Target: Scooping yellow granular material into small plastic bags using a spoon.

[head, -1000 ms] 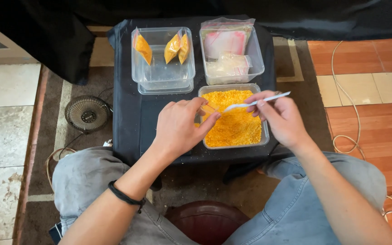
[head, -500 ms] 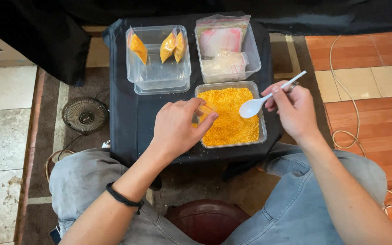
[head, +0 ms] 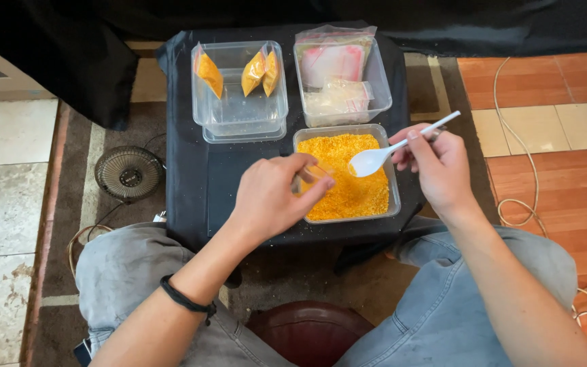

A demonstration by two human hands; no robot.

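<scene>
1. A tiled floor of pale and terracotta squares lies under a small counter (head: 191, 204) draped in black cloth, with dark fabric hanging behind it.
2. The person sits with grey-trousered knees on either side of the counter, and a dark red stool seat (head: 307, 333) shows between the legs.
3. The right hand (head: 439, 166) has its grip clenched around the handle of a white plastic spoon (head: 375, 160), pinched between thumb and fingers.
4. The spoon's bowl points away from that grip toward the left hand and hangs over the tub of orange powder (head: 348, 173); the bowl looks empty.
5. The left hand (head: 270, 197) has its grip grasping a small clear packet (head: 310, 178), held at the fingertips just beside the spoon bowl; how much powder is inside it I cannot tell.
6. The tub of orange powder sits directly beneath both grips, at the near right part of the counter.
7. Beyond the left grip stands a clear stacked container (head: 239, 109) holding three filled orange packets (head: 256, 71) leaning against its walls.
8. Beyond the right grip is another clear container (head: 341, 75) with a pinkish bag and a bundle of empty clear bags.
9. A black band (head: 185, 299) circles the left wrist.
10. A small round fan (head: 129, 173) lies on the floor, well out past the left grip.
11. A pale cable (head: 511, 204) loops on the tiles outside the right arm.
</scene>
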